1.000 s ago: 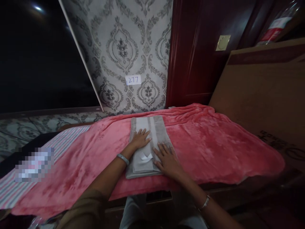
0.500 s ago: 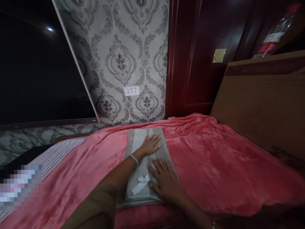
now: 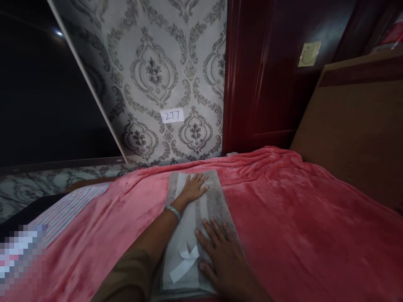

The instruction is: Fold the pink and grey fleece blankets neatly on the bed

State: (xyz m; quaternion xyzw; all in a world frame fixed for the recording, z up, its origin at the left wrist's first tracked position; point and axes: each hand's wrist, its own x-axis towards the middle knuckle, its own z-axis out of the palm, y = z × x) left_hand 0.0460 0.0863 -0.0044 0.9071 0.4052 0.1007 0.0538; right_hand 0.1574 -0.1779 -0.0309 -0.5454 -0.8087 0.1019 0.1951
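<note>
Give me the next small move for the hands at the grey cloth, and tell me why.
I'd likely smooth the white strip down with the right hand: one end of the strip curls up from the grey cloth, and that hand is spread open right beside it, while the left hand is farther off, toward the cloth's far end.

Clear reading from where I stand: "277", handwritten in blue on a small white rectangular paper slip (image 3: 172,115), on grey-and-white damask-patterned wallpaper (image 3: 174,90). Black flat screen with pale edging (image 3: 40,92): tiny light mark (image 3: 119,160) on lower frame, too small to read. Red label (image 3: 393,34) above the brown cardboard box (image 3: 355,126): dim, cut off, wording illegible.
</note>
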